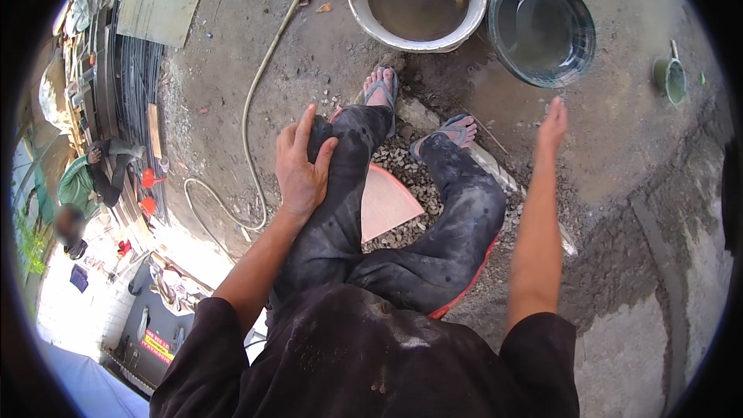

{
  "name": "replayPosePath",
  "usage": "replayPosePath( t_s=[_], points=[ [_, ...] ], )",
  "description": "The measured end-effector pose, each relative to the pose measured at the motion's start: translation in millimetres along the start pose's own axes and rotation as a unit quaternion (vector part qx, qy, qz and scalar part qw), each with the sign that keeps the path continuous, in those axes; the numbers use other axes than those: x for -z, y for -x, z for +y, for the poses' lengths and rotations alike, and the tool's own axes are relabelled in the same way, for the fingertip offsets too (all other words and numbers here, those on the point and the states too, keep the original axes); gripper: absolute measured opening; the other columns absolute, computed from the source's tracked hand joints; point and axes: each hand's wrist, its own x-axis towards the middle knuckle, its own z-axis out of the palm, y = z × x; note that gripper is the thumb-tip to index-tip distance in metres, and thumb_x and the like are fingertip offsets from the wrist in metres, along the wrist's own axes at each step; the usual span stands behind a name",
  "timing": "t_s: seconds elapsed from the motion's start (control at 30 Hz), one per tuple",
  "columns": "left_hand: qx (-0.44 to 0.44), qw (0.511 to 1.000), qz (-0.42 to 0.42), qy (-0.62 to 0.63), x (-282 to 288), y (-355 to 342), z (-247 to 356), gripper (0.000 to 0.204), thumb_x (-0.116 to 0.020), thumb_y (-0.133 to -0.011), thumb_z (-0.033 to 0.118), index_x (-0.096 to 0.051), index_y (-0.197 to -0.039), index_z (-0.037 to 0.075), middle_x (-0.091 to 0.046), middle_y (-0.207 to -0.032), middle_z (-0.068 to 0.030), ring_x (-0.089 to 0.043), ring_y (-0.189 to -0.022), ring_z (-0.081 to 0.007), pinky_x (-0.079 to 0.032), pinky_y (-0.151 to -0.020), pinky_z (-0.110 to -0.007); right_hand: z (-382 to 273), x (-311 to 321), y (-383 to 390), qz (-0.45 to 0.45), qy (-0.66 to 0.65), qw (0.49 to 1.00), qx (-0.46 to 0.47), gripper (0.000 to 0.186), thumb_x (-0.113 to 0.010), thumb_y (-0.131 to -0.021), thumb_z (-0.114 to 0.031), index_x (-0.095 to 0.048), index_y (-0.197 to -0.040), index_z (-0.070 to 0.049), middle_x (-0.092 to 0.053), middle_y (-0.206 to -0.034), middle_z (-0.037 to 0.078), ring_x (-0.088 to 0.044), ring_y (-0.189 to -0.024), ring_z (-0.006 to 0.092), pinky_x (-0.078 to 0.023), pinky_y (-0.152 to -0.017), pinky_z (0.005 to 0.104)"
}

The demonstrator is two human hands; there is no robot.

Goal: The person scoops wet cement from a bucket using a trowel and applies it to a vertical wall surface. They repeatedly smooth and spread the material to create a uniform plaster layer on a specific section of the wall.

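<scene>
My left hand (302, 162) rests on my left knee (340, 131), fingers apart over the dark, dusty trousers. My right hand (552, 124) is held out at the right with fingers extended and nothing visible in it, just below a dark green basin of water (542, 31) in the picture. Between my legs are a pink wedge-shaped surface with a red edge (387, 205) and grey gravel (408, 178). My feet, in grey flip-flops, point toward a wide metal basin (364, 19) holding murky water and a yellowish curved hose.
A pale hose (257, 108) snakes along my left. Steel rods (135, 124), planks and a grey sheet (159, 0) lie beyond it, near a seated person (93, 178). A small green container (670, 81) is at the right, above rough wet concrete (642, 279).
</scene>
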Motion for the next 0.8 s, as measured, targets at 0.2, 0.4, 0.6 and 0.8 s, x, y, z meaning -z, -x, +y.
replayPosePath(
  t_s=[0.2,0.4,0.6,0.8],
  points=[
    [0.085,0.977,-0.184,-0.063,106.8,105.0,31.2,0.053,-0.071,-0.096,0.038,-0.061,-0.142,0.015,-0.063,-0.114,-0.0178,-0.062,-0.108,-0.0385,-0.052,-0.092,-0.046,-69.2,97.4,310.3,-0.231,-0.107,0.907,-0.336,0.067,-0.057,-0.106,-0.045,-0.047,-0.151,0.005,-0.057,-0.147,0.013,-0.055,-0.131,0.0214,-0.04,-0.112,0.034],
    [0.25,0.851,-0.458,0.058,266.5,153.9,-6.2,0.052,-0.069,-0.092,0.043,-0.066,-0.134,0.012,-0.071,-0.122,-0.0186,-0.07,-0.109,-0.0329,-0.055,-0.093,-0.045,-165.1,215.8,424.9,-0.245,-0.038,0.861,-0.444,0.058,-0.058,-0.105,-0.05,-0.058,-0.143,-0.007,-0.069,-0.124,0.012,-0.068,-0.106,0.0235,-0.056,-0.088,0.0438],
    [0.069,0.867,-0.484,0.094,326.8,142.0,6.0,0.052,-0.067,-0.09,0.037,-0.064,-0.136,0.011,-0.073,-0.115,-0.0147,-0.071,-0.105,-0.0259,-0.056,-0.092,-0.04,-137.8,257.1,458.4,-0.134,-0.079,0.902,-0.403,0.053,-0.056,-0.105,-0.047,-0.059,-0.138,-0.007,-0.071,-0.12,0.013,-0.071,-0.099,0.0254,-0.059,-0.078,0.0427],
    [0.116,0.822,-0.555,0.049,378.3,85.9,77.9,0.054,-0.069,-0.088,0.029,-0.06,-0.141,0.016,-0.072,-0.114,-0.0136,-0.073,-0.089,-0.0227,-0.063,-0.062,-0.037,-152.3,255.0,449.0,-0.066,-0.115,0.928,-0.348,0.052,-0.055,-0.105,-0.046,-0.057,-0.14,-0.007,-0.069,-0.123,0.014,-0.07,-0.103,0.0245,-0.058,-0.078,0.0421]
  ],
)
